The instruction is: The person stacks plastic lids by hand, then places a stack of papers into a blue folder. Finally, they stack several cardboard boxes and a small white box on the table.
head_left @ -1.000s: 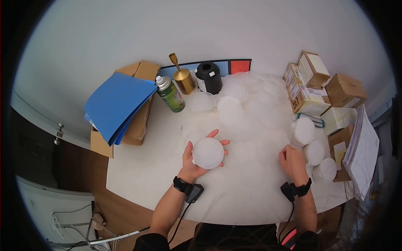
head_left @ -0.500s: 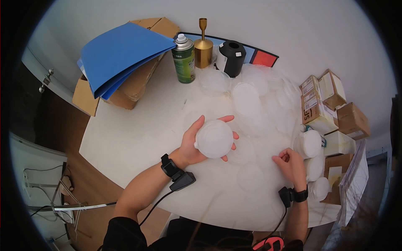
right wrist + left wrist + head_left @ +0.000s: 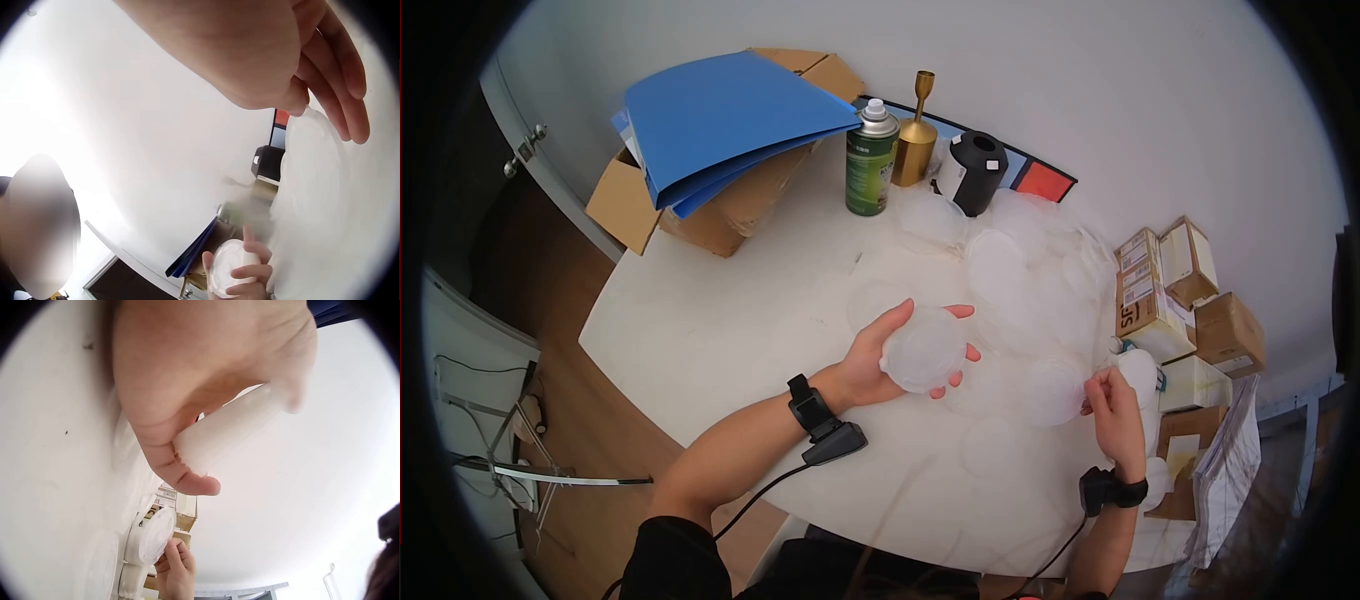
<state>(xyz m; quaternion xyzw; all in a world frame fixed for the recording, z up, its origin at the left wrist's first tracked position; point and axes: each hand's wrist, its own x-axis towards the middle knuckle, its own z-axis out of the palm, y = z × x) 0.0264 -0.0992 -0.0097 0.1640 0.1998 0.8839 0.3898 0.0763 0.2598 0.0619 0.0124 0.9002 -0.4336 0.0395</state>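
Observation:
My left hand [image 3: 870, 362] holds a round, translucent white plastic tub [image 3: 927, 350] above the table, thumb on one side and fingers curled round the other. The left wrist view shows the tub's pale side [image 3: 225, 428] gripped between thumb and fingers. To the right, my right hand [image 3: 1117, 415] pinches a thin, round clear plastic lid [image 3: 1055, 392] by its edge. That lid stands tilted in the left wrist view, its face [image 3: 157, 534] turned partly to the camera. Stacked white round pieces [image 3: 1138, 375] stand just behind the right hand, partly hidden by it.
Several clear discs [image 3: 997, 265] lie spread over the white table [image 3: 700, 330]. At the back stand a green spray can [image 3: 870, 165], a brass-coloured holder [image 3: 915, 150] and a black canister [image 3: 972, 175]. Blue folders [image 3: 730, 120] top a carton at left; small boxes [image 3: 1140, 290] line the right.
My right hand, loosely curled beside the stacks before, now pinches a clear lid. The left hand still holds the tub, now tilted more. The head view has turned.

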